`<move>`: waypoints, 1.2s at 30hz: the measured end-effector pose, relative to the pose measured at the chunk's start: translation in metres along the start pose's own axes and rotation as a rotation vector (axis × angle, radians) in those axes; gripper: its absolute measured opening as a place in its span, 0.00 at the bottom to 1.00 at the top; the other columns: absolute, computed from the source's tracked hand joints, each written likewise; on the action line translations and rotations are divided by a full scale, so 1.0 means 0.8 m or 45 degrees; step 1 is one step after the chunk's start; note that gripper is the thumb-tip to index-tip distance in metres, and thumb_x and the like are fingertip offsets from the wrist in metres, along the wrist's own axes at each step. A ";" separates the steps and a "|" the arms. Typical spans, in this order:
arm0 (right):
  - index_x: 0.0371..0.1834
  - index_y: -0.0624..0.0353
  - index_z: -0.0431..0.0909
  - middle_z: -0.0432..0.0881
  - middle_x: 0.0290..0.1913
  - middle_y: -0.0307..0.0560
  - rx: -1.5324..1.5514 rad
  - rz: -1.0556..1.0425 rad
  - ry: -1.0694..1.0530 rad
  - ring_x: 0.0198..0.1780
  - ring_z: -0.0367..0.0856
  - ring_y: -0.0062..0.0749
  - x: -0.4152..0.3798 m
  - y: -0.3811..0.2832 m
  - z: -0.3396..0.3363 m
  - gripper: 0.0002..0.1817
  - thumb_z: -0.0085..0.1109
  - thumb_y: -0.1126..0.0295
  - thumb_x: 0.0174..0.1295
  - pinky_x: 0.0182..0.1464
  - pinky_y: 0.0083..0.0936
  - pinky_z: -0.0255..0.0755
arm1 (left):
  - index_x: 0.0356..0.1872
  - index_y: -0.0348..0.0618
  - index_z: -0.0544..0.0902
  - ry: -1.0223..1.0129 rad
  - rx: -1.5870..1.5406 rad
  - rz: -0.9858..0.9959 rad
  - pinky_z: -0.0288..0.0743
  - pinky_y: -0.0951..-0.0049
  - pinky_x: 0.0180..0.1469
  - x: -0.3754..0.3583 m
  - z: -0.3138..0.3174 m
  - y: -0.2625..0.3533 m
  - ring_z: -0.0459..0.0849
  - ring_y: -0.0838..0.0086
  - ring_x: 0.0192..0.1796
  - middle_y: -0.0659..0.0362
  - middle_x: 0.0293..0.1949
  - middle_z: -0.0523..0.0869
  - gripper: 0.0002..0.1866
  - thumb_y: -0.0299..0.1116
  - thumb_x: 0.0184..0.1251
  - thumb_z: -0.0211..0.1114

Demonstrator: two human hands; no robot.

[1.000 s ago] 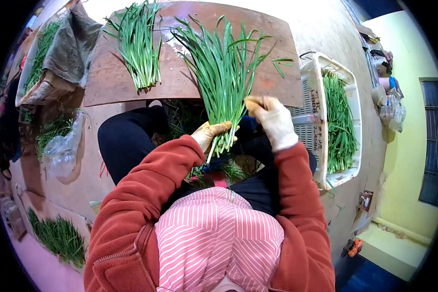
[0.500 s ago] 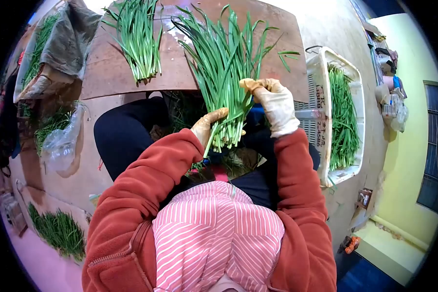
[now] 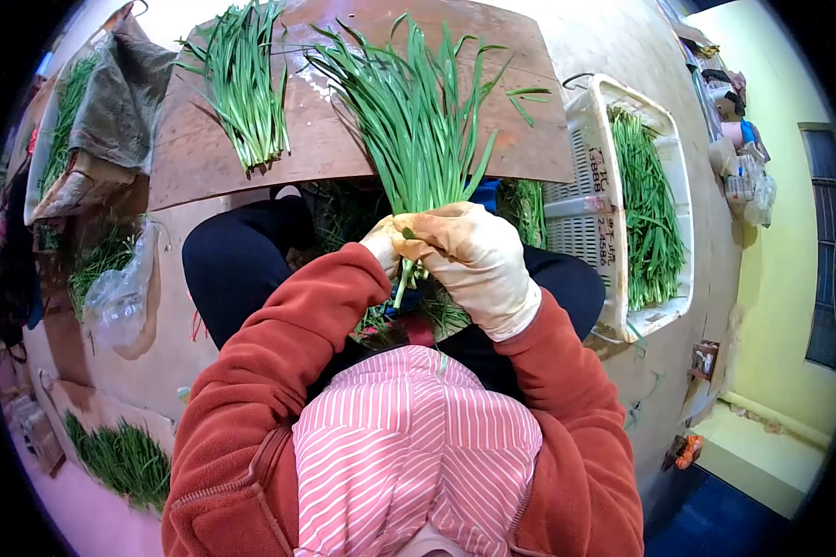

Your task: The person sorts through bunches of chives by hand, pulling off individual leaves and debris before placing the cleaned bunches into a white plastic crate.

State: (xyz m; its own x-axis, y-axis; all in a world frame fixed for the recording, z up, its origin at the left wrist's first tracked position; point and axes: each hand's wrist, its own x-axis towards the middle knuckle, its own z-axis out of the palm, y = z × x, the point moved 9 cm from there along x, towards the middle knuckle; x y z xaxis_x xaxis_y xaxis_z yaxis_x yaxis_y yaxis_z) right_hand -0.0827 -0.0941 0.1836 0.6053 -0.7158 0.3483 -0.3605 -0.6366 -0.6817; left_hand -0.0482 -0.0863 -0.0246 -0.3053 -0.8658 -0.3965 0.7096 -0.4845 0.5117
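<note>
A bunch of long green leafy stalks point(image 3: 427, 130) fans out over the near edge of the brown board point(image 3: 334, 139), its pale ends towards my body. My left hand point(image 3: 383, 245), in a stained pale glove, is closed around the lower stalks. Right beside it, my right hand point(image 3: 469, 251), also gloved, is closed at the front of the same bunch, its fingertips meeting the left fingers. What those right fingertips pinch is too small to tell. Another bunch point(image 3: 246, 93) lies on the board to the left.
To the right stands a white plastic crate point(image 3: 608, 186) holding green stalks. A grey cloth point(image 3: 125, 88) covers part of a container at the upper left. A clear plastic bag point(image 3: 121, 302) and more greens point(image 3: 121, 459) lie at the left. Loose leaves point(image 3: 527, 97) rest on the board.
My right hand has moved down and left from the bunch's right side to its lower stalks, against my left hand. The view has shifted slightly.
</note>
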 end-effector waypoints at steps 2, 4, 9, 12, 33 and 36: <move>0.34 0.58 0.82 0.81 0.28 0.50 0.013 0.041 -0.012 0.30 0.81 0.42 -0.001 -0.002 -0.009 0.09 0.64 0.74 0.48 0.31 0.29 0.75 | 0.45 0.38 0.78 0.017 0.045 0.010 0.82 0.70 0.35 0.000 -0.003 0.000 0.84 0.70 0.32 0.56 0.35 0.84 0.16 0.38 0.63 0.62; 0.34 0.62 0.83 0.83 0.30 0.51 0.284 0.178 -0.157 0.26 0.79 0.27 0.002 -0.008 -0.015 0.05 0.61 0.78 0.55 0.29 0.19 0.71 | 0.45 0.38 0.78 0.037 0.089 0.010 0.82 0.70 0.35 0.002 -0.005 0.001 0.84 0.70 0.32 0.56 0.35 0.84 0.15 0.37 0.63 0.62; 0.31 0.58 0.75 0.80 0.33 0.43 0.465 0.058 0.646 0.34 0.80 0.24 -0.026 -0.004 -0.145 0.08 0.63 0.82 0.53 0.39 0.19 0.77 | 0.47 0.36 0.77 0.001 -0.067 -0.273 0.82 0.69 0.34 -0.002 0.006 -0.010 0.84 0.69 0.33 0.52 0.40 0.84 0.15 0.35 0.64 0.60; 0.40 0.61 0.78 0.79 0.34 0.45 -0.228 0.496 0.837 0.34 0.78 0.29 -0.064 0.086 -0.210 0.08 0.62 0.75 0.57 0.40 0.20 0.73 | 0.50 0.38 0.76 -0.018 -0.079 -0.266 0.82 0.68 0.35 -0.001 -0.002 -0.015 0.85 0.68 0.36 0.52 0.44 0.83 0.17 0.37 0.64 0.60; 0.28 0.59 0.81 0.81 0.25 0.36 0.484 1.276 0.316 0.23 0.68 0.12 -0.104 0.145 -0.009 0.14 0.62 0.59 0.59 0.28 0.10 0.62 | 0.44 0.39 0.79 0.066 -0.073 -0.254 0.80 0.74 0.29 -0.002 0.006 -0.014 0.83 0.75 0.28 0.58 0.33 0.84 0.11 0.32 0.63 0.61; 0.35 0.62 0.82 0.83 0.27 0.39 0.579 1.079 0.538 0.25 0.70 0.12 -0.103 0.091 -0.041 0.11 0.62 0.63 0.60 0.29 0.10 0.63 | 0.42 0.39 0.79 0.117 -0.079 -0.194 0.80 0.73 0.27 0.000 0.004 -0.012 0.83 0.75 0.27 0.58 0.31 0.84 0.10 0.32 0.63 0.61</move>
State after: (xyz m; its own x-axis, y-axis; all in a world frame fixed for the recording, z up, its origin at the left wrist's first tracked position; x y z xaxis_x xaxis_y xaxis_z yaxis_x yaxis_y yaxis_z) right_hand -0.1819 -0.0908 0.1268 -0.0492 -0.9744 -0.2193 -0.1967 0.2247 -0.9544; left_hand -0.0571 -0.0820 -0.0272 -0.3550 -0.7664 -0.5354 0.6984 -0.5981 0.3931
